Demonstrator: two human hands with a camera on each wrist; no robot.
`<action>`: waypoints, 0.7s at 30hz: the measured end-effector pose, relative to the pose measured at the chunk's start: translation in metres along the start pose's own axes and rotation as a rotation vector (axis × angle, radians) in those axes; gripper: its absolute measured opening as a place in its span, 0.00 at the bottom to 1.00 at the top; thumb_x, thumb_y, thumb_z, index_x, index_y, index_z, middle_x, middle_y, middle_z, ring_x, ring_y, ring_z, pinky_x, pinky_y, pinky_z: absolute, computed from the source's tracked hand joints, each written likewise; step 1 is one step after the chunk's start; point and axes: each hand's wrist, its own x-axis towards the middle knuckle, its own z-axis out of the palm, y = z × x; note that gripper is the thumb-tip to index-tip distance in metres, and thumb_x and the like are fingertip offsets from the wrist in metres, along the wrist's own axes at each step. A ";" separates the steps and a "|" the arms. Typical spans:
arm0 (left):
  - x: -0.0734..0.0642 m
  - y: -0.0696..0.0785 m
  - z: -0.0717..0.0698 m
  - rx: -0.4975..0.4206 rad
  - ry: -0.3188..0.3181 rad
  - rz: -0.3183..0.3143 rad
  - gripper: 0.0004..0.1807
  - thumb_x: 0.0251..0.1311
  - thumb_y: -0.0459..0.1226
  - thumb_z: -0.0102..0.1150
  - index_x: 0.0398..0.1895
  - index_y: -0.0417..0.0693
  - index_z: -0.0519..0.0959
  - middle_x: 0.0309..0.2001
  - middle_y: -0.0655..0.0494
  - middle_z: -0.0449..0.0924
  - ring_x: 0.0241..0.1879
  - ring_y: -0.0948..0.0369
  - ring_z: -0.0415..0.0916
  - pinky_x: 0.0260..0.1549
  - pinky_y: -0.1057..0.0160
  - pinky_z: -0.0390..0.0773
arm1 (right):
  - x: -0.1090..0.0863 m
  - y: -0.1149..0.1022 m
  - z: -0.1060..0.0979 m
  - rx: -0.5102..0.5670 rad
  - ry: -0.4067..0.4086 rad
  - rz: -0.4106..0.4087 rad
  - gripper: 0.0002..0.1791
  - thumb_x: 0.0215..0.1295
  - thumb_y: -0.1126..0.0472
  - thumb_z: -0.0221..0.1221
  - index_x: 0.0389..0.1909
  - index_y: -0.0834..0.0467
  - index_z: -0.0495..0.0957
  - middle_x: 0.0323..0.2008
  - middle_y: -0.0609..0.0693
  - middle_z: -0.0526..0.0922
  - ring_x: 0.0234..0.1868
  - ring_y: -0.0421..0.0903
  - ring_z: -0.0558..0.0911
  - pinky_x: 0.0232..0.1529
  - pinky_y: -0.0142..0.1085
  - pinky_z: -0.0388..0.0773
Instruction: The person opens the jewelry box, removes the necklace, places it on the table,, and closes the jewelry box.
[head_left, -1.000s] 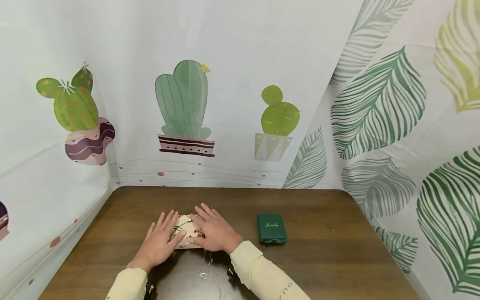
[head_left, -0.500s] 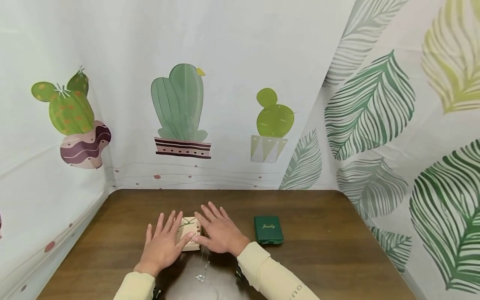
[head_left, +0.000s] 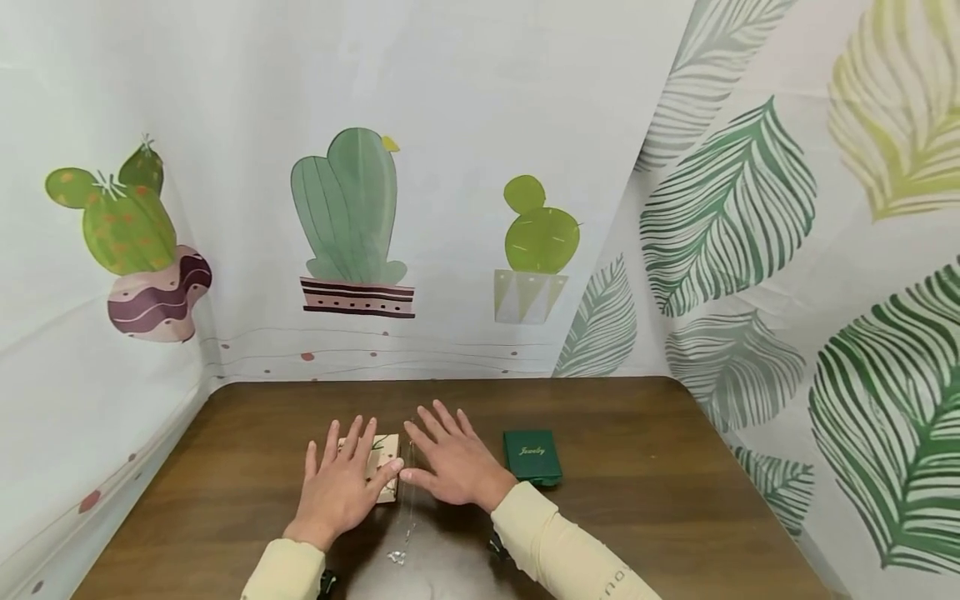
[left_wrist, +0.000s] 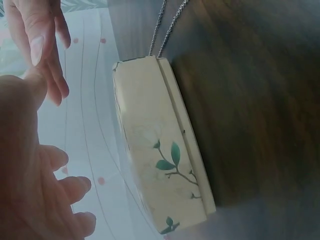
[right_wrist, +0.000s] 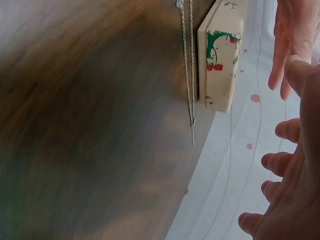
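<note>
A cream box with printed flowers and cherries lies on the brown table, partly hidden under my left hand. That hand is spread flat over the box; in the left wrist view it stays apart from the box. My right hand, fingers also straight, hovers right of the box and above a silver chain necklace. The two thumbs come together at their tips. Along the box's right side run the doubled chain strands, ending in a clear, shiny pendant toward me.
To the right of my hands a green box lettered "Jewelry" lies on the wooden table. A white curtain printed with cacti and leaves hangs behind the table and at its sides.
Both hands have shifted right, uncovering the chain beside the cream box and less of the box itself. The boxes and necklace keep their places, while the head view has turned slightly right.
</note>
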 end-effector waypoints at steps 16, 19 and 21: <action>-0.001 0.016 0.008 0.016 0.020 0.033 0.48 0.72 0.68 0.45 0.84 0.50 0.54 0.84 0.44 0.52 0.83 0.36 0.41 0.75 0.26 0.39 | -0.012 0.018 -0.001 0.016 -0.010 0.037 0.40 0.78 0.30 0.42 0.84 0.45 0.53 0.85 0.51 0.50 0.86 0.54 0.45 0.82 0.60 0.49; 0.000 0.021 0.010 0.032 0.015 0.046 0.48 0.72 0.68 0.46 0.84 0.50 0.55 0.84 0.44 0.53 0.83 0.36 0.42 0.76 0.27 0.40 | -0.015 0.021 -0.001 0.014 -0.007 0.043 0.39 0.79 0.32 0.43 0.84 0.45 0.54 0.85 0.51 0.51 0.86 0.55 0.45 0.82 0.60 0.49; 0.001 0.025 0.012 0.040 0.012 0.055 0.47 0.72 0.67 0.47 0.84 0.50 0.55 0.84 0.45 0.53 0.83 0.37 0.42 0.76 0.27 0.41 | -0.016 0.023 -0.001 0.011 -0.007 0.049 0.39 0.79 0.33 0.44 0.84 0.45 0.54 0.85 0.51 0.50 0.86 0.55 0.45 0.82 0.60 0.49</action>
